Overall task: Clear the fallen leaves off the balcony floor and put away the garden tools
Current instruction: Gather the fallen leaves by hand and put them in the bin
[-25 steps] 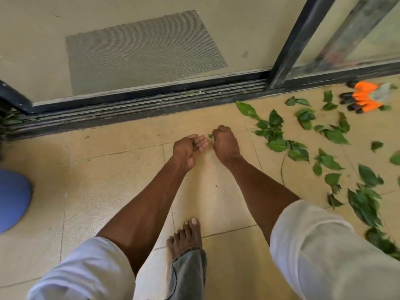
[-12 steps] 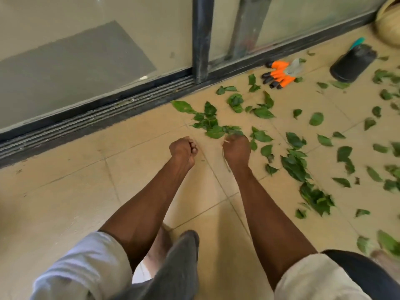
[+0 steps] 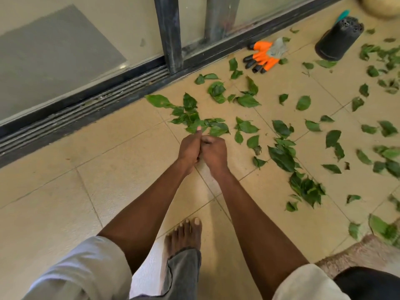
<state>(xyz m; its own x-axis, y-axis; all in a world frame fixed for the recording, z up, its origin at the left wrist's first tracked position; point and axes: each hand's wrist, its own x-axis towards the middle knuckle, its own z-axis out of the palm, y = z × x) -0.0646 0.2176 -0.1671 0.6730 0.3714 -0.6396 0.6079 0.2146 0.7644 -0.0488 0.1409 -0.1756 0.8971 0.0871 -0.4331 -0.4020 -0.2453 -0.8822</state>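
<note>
Head view. The left hand [image 3: 189, 148] and right hand [image 3: 213, 153] meet knuckle to knuckle low over the floor [image 3: 121, 180], at the near edge of a leaf cluster [image 3: 194, 118] lying just in front of the door track [image 3: 86, 105]. The left hand is curled with its thumb raised toward the cluster; the right hand is curled into a loose fist; whether either encloses leaves cannot be told, since the palms face away. More leaves [image 3: 307, 187] lie scattered across the tiles to the right, reaching toward a rug [image 3: 357, 254] at the lower right. An orange glove [image 3: 263, 55] lies beside the track, and a black pot [image 3: 337, 37] lies tipped on its side further right, with a teal handle [image 3: 343, 14] showing behind it. A bare foot [image 3: 186, 237] stands behind the arms. The step in hand appears to be gathering leaves by hand, and most of the floor is still littered. To do it well, the fingers would best open flat and rake the cluster inward from both sides into one heap before closing on it, rather than pinching single leaves; working steadily from the track outward and rightward would avoid pushing leaves into the track grooves. The glove and pot are better left until the leaves are cleared.
</note>
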